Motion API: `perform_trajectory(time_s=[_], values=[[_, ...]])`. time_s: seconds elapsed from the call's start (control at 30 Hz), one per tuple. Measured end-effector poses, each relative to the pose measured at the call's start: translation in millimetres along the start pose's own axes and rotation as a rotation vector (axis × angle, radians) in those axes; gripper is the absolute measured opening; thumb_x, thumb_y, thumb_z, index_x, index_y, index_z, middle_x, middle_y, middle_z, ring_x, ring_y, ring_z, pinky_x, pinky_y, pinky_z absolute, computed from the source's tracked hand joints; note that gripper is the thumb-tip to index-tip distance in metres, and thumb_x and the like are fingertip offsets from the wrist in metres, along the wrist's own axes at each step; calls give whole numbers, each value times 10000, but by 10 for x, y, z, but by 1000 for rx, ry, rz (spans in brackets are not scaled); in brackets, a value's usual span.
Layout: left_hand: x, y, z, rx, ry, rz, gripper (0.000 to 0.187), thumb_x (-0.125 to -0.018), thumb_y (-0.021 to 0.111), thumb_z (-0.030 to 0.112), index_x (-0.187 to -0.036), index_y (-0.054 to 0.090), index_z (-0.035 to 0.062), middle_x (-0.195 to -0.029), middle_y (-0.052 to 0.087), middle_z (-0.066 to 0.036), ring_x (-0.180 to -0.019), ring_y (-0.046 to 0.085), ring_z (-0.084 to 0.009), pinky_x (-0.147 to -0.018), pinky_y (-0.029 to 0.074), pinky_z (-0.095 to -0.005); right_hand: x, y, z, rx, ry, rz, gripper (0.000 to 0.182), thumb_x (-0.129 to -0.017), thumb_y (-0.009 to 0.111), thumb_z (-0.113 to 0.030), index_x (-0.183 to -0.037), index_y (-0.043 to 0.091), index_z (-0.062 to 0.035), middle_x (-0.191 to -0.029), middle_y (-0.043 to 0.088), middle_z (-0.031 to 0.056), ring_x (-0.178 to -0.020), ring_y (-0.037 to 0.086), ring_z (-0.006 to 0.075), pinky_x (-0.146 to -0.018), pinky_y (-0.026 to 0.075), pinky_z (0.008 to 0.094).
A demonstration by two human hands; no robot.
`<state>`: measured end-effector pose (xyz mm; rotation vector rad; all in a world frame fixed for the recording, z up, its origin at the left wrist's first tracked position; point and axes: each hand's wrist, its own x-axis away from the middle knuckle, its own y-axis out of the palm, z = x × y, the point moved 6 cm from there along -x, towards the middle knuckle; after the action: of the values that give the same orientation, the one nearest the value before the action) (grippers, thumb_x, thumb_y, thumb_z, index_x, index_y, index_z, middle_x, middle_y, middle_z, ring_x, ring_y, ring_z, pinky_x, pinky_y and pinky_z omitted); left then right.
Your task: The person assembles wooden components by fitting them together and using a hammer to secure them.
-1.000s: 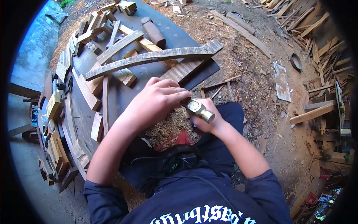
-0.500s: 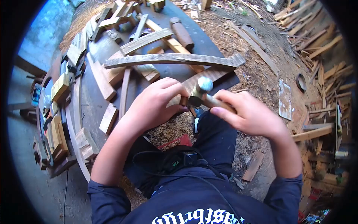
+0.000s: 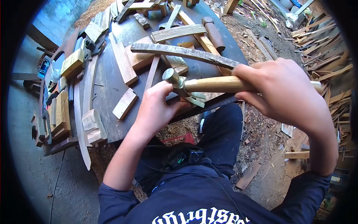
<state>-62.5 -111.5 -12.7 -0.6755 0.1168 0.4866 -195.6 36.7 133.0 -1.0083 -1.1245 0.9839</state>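
Observation:
My right hand (image 3: 279, 84) is wrapped round the wooden handle of a claw hammer (image 3: 212, 85), which lies nearly level over the near edge of the table. The metal head points toward my left hand (image 3: 159, 102), with the round face up and a curved claw at the lower side. My left fingers are closed right beside the head and seem to touch it; whatever lies between them is hidden. Just beyond both hands, a long, slightly curved wood strip (image 3: 179, 51) rests across other pieces, its right end hidden behind my right hand.
Wood offcuts cover the dark table (image 3: 108, 108), including a small block (image 3: 125, 103) and a notched chunk (image 3: 94, 126). A rusty metal cylinder (image 3: 213, 34) lies at the back. Scrap wood (image 3: 328, 56) is piled on the right; sawdust covers the ground.
My right hand has moved right and up, and the hammer handle now shows at length, nearly level. The hammer head has shifted left, over my left hand. The camera view has shifted slightly.

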Motion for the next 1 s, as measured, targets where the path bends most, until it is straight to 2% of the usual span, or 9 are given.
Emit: perform_trajectory(time_s=[0.1,0.2,0.37,0.5,0.6,0.73,0.77,0.87,1.0], values=[[-8,71,-169,29,-166,-114,362,-755,890,87,-1059,711,10,-949,692,-124,-925,699,-277,-816,556,-376,41,246,132,-62,63,-11,283,-949,689,-357,-1080,609,-119,-777,669,100,-728,685,334,-653,527,451],[-5,110,-91,154,64,2,344,-772,846,54,-1066,670,19,-977,619,-151,-946,687,-334,-814,551,-406,148,349,94,-45,30,120,300,-935,706,-372,-1100,598,-146,-762,651,74,-655,670,299,-571,507,417],[40,148,-113,107,-8,-9,283,-781,800,19,-937,565,-2,-974,592,-159,-906,635,-400,-771,514,-457,225,596,178,-151,33,236,348,-900,747,-326,-1160,606,-144,-803,640,68,-649,662,302,-558,492,424],[50,114,-20,77,-77,-20,266,-777,765,-10,-934,550,1,-958,585,-172,-889,631,-422,-766,508,-492,205,659,224,-189,28,221,382,-894,753,-305,-1191,611,-112,-849,675,95,-695,683,328,-587,512,429],[49,119,25,33,-113,3,268,-779,769,-17,-946,560,-3,-935,580,-157,-860,624,-375,-743,496,-443,234,818,285,-304,51,258,378,-884,766,-282,-1182,628,-94,-890,710,119,-733,703,347,-618,536,424],[60,130,61,-21,-89,-4,272,-780,712,-24,-987,541,13,-965,584,-179,-910,641,-431,-795,534,-506,280,929,310,-376,91,246,362,-874,783,-262,-1161,652,-86,-911,727,143,-755,712,366,-636,546,418],[64,126,43,-16,-124,7,260,-799,762,4,-952,552,7,-954,593,-159,-913,652,-387,-763,524,-453,275,908,293,-358,87,252,360,-871,783,-262,-1159,652,-92,-894,718,132,-742,707,357,-628,539,418],[111,96,-1,-4,-121,2,266,-807,791,54,-956,575,11,-959,600,-144,-913,659,-376,-769,533,-441,251,756,217,-278,61,261,355,-859,785,-261,-1152,651,-112,-840,680,100,-699,686,328,-599,515,418],[197,3,-49,186,-47,-20,295,-829,838,156,-1002,646,12,-1047,643,-133,-973,673,-339,-862,537,-402,160,572,209,-168,-22,249,349,-837,788,-264,-1130,645,-137,-761,593,58,-633,634,284,-556,471,416]])
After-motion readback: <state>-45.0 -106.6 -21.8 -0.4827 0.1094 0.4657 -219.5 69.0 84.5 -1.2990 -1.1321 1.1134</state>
